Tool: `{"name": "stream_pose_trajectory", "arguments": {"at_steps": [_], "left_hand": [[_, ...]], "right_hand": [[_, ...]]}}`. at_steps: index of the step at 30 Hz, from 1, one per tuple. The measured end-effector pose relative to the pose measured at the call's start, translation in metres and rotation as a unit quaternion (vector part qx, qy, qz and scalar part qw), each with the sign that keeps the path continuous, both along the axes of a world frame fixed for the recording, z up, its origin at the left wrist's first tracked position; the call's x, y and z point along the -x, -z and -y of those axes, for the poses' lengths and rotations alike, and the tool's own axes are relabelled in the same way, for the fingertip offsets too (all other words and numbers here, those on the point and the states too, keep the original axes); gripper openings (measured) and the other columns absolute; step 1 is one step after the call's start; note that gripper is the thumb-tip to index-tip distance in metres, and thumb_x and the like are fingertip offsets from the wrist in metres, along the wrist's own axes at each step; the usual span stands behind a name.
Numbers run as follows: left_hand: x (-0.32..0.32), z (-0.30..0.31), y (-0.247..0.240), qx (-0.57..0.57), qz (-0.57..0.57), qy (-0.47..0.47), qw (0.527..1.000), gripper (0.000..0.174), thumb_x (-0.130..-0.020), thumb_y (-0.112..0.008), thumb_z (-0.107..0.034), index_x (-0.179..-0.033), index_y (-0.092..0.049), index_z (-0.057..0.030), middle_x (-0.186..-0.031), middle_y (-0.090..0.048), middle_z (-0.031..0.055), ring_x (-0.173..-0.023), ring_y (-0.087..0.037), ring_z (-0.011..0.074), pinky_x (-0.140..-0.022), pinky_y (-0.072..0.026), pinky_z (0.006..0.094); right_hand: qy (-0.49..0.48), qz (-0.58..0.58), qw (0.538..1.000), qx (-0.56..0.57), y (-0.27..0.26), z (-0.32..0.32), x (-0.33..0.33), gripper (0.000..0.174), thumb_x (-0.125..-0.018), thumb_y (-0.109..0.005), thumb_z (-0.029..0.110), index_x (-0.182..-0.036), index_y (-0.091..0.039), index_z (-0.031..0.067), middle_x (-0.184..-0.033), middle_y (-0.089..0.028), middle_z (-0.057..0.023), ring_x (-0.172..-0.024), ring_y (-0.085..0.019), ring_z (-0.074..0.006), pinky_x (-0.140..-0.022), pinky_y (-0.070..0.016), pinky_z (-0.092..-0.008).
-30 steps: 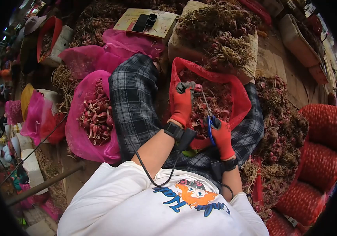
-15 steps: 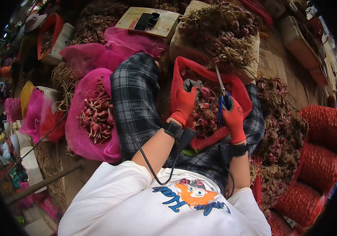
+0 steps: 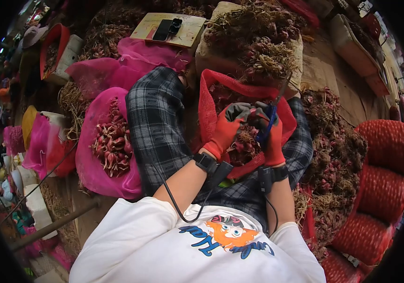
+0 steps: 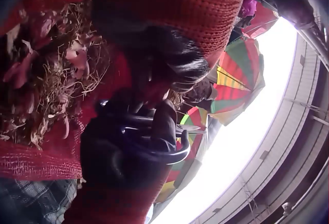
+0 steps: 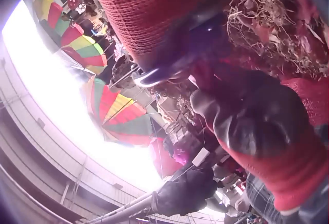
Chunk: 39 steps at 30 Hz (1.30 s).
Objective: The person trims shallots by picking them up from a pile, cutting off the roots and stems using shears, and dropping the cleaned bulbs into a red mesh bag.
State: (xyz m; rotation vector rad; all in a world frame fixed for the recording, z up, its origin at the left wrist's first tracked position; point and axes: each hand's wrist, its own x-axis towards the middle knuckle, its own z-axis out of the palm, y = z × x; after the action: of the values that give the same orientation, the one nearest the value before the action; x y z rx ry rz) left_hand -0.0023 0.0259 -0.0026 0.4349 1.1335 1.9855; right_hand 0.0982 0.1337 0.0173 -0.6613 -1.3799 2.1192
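Both hands wear red knit gloves with dark grey coated fingers and meet over a red mesh bag [image 3: 207, 94] of shallots [image 3: 245, 141] between the knees. My left hand [image 3: 228, 128] pinches a small pinkish shallot [image 3: 253, 111], partly hidden by fingers. My right hand [image 3: 271, 141] grips scissors [image 3: 269, 126] by their blue handles, the blades pointing up and away; its fingertips are right at the same shallot. In the left wrist view, the scissor handle [image 4: 177, 155] loops round the dark gloved fingers. The left glove [image 5: 257, 118] appears curled in the right wrist view.
A pink mesh bag [image 3: 86, 155] of trimmed shallots lies at left. Ahead stands a pale foam box [image 3: 206, 59] heaped with dried shallots, beside a board [image 3: 190, 30] bearing a phone. Untrimmed shallots [image 3: 334, 146] and full red sacks [image 3: 383, 148] lie right.
The right hand with the scissors first drew away rightward from the left hand, then came back in beside it. A shallot now shows between the fingertips of both hands.
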Motion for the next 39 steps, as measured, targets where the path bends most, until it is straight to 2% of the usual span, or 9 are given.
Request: {"name": "stream_pose_trajectory", "arguments": {"at_steps": [3, 6, 9, 14, 21, 24, 28, 31, 39], "left_hand": [[0.007, 0.01, -0.011, -0.003, 0.05, 0.039, 0.998, 0.028, -0.092, -0.055, -0.02, -0.114, -0.054, -0.0018, -0.11, -0.06, 0.0044, -0.098, -0.058, 0.0126, -0.087, -0.0468, 0.0263], [0.013, 0.014, -0.029, -0.051, 0.204, 0.099, 0.973, 0.027, -0.094, -0.052, -0.024, -0.107, -0.058, -0.0021, -0.101, -0.062, 0.0033, -0.09, -0.059, 0.0121, -0.079, -0.0478, 0.0255], [0.012, 0.012, -0.027, 0.01, 0.002, 0.159, 0.987, 0.033, -0.095, -0.05, -0.03, -0.111, -0.056, -0.0028, -0.101, -0.061, 0.0043, -0.09, -0.059, 0.0118, -0.08, -0.0485, 0.0263], [0.008, 0.013, -0.027, -0.026, 0.109, 0.16, 0.981, 0.029, -0.094, -0.052, -0.028, -0.112, -0.056, -0.0054, -0.1, -0.061, 0.0033, -0.09, -0.059, 0.0107, -0.079, -0.0497, 0.0246], [0.024, 0.014, -0.01, -0.051, 0.452, 0.071, 0.888, 0.02, -0.09, -0.059, -0.028, -0.101, -0.06, -0.012, -0.096, -0.06, -0.0011, -0.081, -0.058, 0.011, -0.072, -0.0498, 0.0249], [0.029, 0.014, 0.006, -0.072, 0.454, 0.049, 0.887, 0.024, -0.084, -0.067, -0.025, -0.101, -0.059, -0.0102, -0.098, -0.061, 0.0013, -0.08, -0.058, 0.0129, -0.061, -0.0508, 0.0255], [0.024, 0.008, 0.013, -0.019, 0.415, 0.013, 0.909, 0.033, -0.092, -0.05, -0.038, -0.107, -0.059, -0.0102, -0.093, -0.063, 0.0015, -0.076, -0.058, 0.0134, -0.057, -0.0484, 0.0221], [0.025, 0.008, 0.01, 0.011, 0.426, 0.024, 0.905, 0.041, -0.095, -0.04, -0.043, -0.111, -0.058, -0.0095, -0.091, -0.063, 0.0024, -0.074, -0.058, 0.013, -0.055, -0.0474, 0.0213], [0.016, 0.01, 0.009, 0.029, 0.279, -0.005, 0.96, 0.048, -0.094, -0.04, -0.047, -0.112, -0.056, -0.0057, -0.092, -0.062, 0.0046, -0.072, -0.057, 0.0113, -0.054, -0.0444, 0.02]], "right_hand": [[-0.026, -0.006, 0.99, -0.139, -0.004, -0.003, 0.007, 0.032, -0.085, -0.057, 0.008, -0.114, -0.054, -0.0042, -0.1, -0.063, -0.0101, -0.085, -0.063, -0.018, -0.072, -0.0505, -0.0269], [-0.038, -0.001, 0.98, -0.194, -0.009, -0.002, 0.008, 0.03, -0.084, -0.057, 0.005, -0.112, -0.055, -0.0046, -0.101, -0.063, -0.0097, -0.088, -0.062, -0.0175, -0.078, -0.049, -0.0276], [-0.045, 0.01, 0.985, -0.164, -0.006, -0.003, 0.006, 0.032, -0.079, -0.061, -0.001, -0.111, -0.056, -0.0032, -0.102, -0.063, -0.008, -0.09, -0.06, -0.0143, -0.082, -0.0472, -0.0272], [-0.043, 0.058, 0.978, -0.196, -0.026, 0.006, 0.008, 0.029, -0.079, -0.067, 0.009, -0.105, -0.059, -0.0011, -0.094, -0.064, -0.0061, -0.084, -0.06, -0.0144, -0.076, -0.0476, -0.0281], [0.044, 0.249, 0.835, -0.489, -0.027, 0.006, -0.012, 0.033, -0.073, -0.072, 0.027, -0.094, -0.06, 0.0042, -0.088, -0.062, -0.0137, -0.08, -0.062, -0.0323, -0.067, -0.0483, -0.0375], [0.004, 0.348, 0.731, -0.586, -0.027, 0.016, -0.034, 0.041, -0.069, -0.073, 0.033, -0.095, -0.059, 0.0053, -0.086, -0.062, -0.0124, -0.078, -0.061, -0.0325, -0.067, -0.0484, -0.0394], [-0.024, 0.373, 0.691, -0.619, -0.021, 0.025, -0.05, 0.044, -0.067, -0.073, 0.036, -0.098, -0.059, 0.0085, -0.09, -0.061, -0.0087, -0.079, -0.061, -0.0302, -0.066, -0.049, -0.0381], [-0.028, 0.388, 0.674, -0.627, -0.017, 0.03, -0.053, 0.045, -0.065, -0.074, 0.036, -0.098, -0.059, 0.0097, -0.09, -0.06, -0.0074, -0.079, -0.061, -0.0282, -0.065, -0.0491, -0.0369], [-0.042, 0.413, 0.661, -0.624, -0.018, 0.03, -0.059, 0.047, -0.064, -0.074, 0.036, -0.1, -0.059, 0.0105, -0.091, -0.061, -0.0063, -0.079, -0.061, -0.0275, -0.067, -0.0485, -0.0369]]}}
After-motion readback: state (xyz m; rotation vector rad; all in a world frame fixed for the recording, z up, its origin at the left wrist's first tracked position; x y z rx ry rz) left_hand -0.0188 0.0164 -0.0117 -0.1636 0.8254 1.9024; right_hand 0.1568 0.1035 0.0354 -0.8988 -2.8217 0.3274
